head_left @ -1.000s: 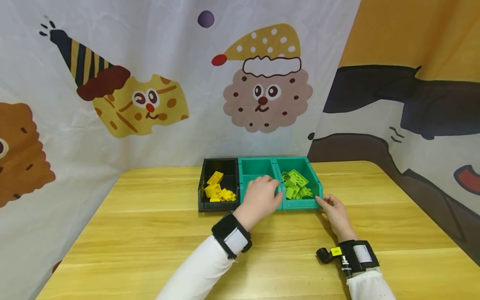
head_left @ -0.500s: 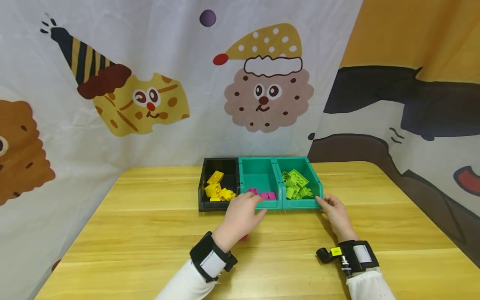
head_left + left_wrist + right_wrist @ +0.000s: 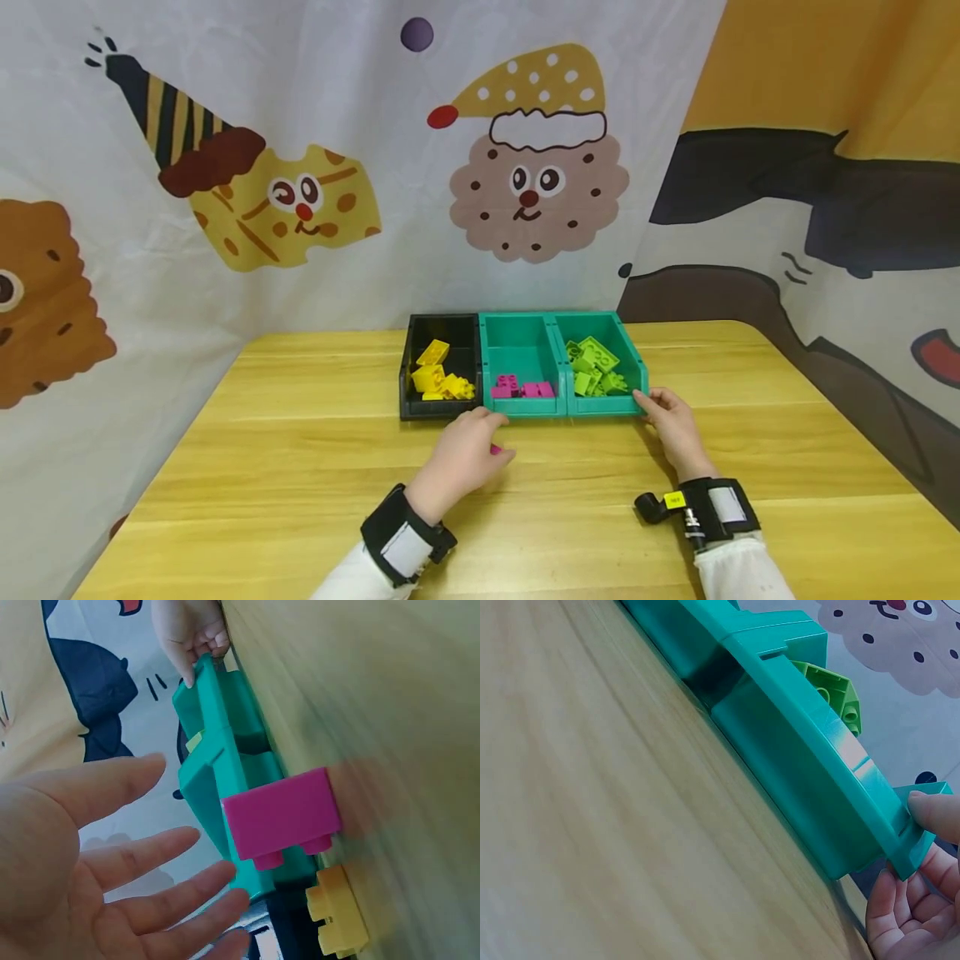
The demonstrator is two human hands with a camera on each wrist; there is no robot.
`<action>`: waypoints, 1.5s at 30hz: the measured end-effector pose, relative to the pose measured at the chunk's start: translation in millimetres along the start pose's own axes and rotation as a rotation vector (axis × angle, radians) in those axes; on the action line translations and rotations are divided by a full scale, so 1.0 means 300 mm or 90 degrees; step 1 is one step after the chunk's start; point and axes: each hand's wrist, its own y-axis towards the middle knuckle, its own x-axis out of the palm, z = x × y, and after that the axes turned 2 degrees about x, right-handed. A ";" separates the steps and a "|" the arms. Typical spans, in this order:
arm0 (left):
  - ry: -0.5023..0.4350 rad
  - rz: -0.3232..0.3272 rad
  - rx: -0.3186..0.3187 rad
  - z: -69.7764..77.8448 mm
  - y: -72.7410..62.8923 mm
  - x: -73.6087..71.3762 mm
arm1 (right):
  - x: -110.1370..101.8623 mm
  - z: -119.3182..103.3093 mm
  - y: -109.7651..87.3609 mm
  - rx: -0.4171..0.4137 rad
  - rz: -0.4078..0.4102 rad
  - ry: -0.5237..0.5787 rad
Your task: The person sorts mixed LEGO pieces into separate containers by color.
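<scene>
My left hand [image 3: 459, 454] hovers over the table in front of the bins, its fingers spread. A magenta toy block [image 3: 281, 814] stands on the table beyond its fingertips, apart from them in the left wrist view. Behind that block sits a yellow toy block [image 3: 341, 915], which the hand hides in the head view. With thumb and fingers, my right hand [image 3: 675, 429] pinches the front right corner of the right teal bin [image 3: 802, 795]. Several lime green blocks [image 3: 596, 367] lie in this bin.
The middle teal bin [image 3: 525, 407] holds several magenta blocks [image 3: 536, 389]. Left of it, a black bin [image 3: 406, 410] contains several yellow blocks [image 3: 430, 377]. All three bins stand side by side on the wooden table [image 3: 300, 483], before a printed curtain [image 3: 405, 233].
My left hand has moved from above the middle bin down and left to the table in front, uncovering the magenta blocks. The right hand keeps its hold on the bin corner.
</scene>
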 end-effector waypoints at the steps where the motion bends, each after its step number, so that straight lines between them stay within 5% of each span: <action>1: -0.001 -0.011 -0.005 -0.002 -0.003 0.002 | -0.001 0.000 0.000 -0.001 0.000 0.000; 8: -0.001 -0.073 -0.036 -0.003 -0.021 0.011 | -0.004 0.000 0.001 0.008 0.002 -0.003; 45: -0.006 -0.056 -0.021 -0.017 -0.018 0.043 | -0.003 -0.002 0.000 -0.004 0.005 -0.024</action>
